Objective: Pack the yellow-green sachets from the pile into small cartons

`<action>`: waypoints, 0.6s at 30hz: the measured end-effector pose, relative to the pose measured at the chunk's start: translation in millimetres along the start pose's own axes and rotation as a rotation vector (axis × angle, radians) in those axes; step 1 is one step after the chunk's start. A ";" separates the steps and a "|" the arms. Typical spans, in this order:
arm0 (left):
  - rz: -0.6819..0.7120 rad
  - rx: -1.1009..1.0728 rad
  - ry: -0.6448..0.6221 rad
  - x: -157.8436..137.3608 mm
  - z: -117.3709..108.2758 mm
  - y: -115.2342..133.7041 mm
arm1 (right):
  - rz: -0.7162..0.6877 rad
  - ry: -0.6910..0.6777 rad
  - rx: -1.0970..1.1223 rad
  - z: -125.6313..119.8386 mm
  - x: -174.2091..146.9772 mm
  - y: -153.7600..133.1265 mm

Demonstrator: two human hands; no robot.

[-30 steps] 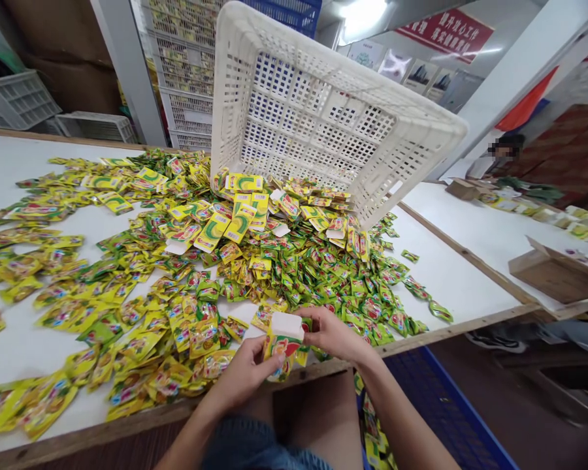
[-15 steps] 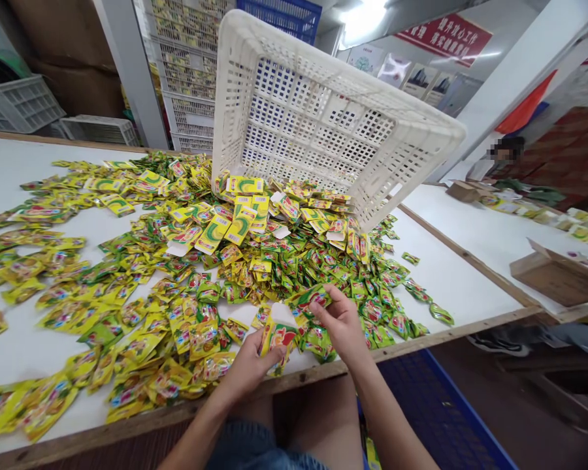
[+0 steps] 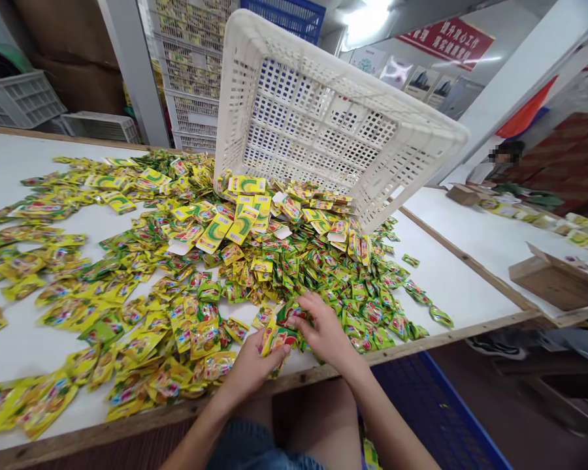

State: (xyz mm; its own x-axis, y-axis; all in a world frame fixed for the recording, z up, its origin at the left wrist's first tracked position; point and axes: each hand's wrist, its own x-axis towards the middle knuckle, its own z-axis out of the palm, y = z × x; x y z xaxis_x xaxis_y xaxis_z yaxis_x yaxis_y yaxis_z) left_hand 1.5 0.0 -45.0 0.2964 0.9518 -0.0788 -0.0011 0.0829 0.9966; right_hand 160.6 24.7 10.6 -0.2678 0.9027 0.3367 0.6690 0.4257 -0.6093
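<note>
My left hand holds a small yellow and red carton upright at the near edge of the white table. My right hand grips green sachets at the mouth of that carton. A broad heap of yellow and green sachets spreads across the table just beyond both hands, with flat yellow cartons lying on top of it.
A white plastic crate stands tilted on its side behind the heap. More crates are stacked at the back. A blue crate sits below the table's edge on the right. Cardboard boxes lie on the neighbouring table, where a person sits.
My right hand left the carton's top, reached into the heap, picked up green sachets and brought them back to the carton. My left hand kept the carton in place.
</note>
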 end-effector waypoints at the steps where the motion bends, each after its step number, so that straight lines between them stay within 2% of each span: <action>1: 0.001 0.006 0.007 0.2 -0.3 0.2 | 0.003 -0.010 -0.008 2.8 0.9 -1.9; 7: 0.010 0.011 0.045 1.5 -2.5 -2.6 | 0.086 0.103 0.004 20.7 -4.7 -5.9; 12: 0.091 -0.053 0.013 4.1 0.8 -8.7 | 0.018 -0.020 -0.012 21.9 -15.5 -7.5; 15: 0.092 -0.049 0.057 4.7 1.8 -12.2 | 0.074 -0.044 0.144 24.0 -23.6 -5.0; 18: 0.066 -0.074 0.108 3.2 2.0 -15.7 | 0.209 0.052 0.462 30.8 -32.3 0.7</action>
State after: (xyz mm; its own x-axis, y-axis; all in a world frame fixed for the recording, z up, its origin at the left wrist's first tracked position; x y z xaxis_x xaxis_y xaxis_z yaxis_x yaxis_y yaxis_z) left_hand 4.4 1.2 -60.9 0.1889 0.9818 -0.0196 -0.0887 0.0370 0.9954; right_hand 148.4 -2.3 -22.8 -0.1180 0.9723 0.2017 0.3248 0.2297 -0.9175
